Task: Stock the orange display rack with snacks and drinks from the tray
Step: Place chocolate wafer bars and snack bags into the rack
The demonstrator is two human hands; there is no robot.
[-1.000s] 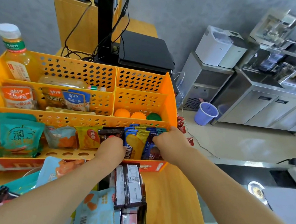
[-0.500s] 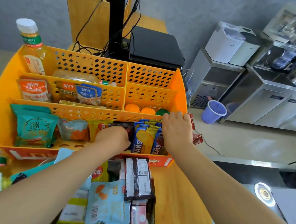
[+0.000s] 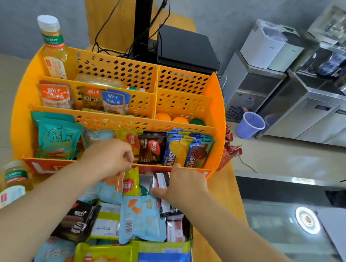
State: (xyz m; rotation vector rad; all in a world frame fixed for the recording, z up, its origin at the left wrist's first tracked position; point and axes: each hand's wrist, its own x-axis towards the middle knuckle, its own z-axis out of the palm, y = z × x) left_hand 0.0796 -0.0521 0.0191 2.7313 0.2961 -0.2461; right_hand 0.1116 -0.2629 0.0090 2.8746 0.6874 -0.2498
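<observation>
Wooden counter (image 3: 215, 245), yellow wafer pack (image 3: 130, 184) upright

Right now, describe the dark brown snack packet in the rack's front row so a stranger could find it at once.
Start at the orange display rack and look along its front, lowest row. Right of the middle stands the dark brown packet, between a yellow packet on its left and blue packets on its right. It is the only brown one in that row.
</observation>
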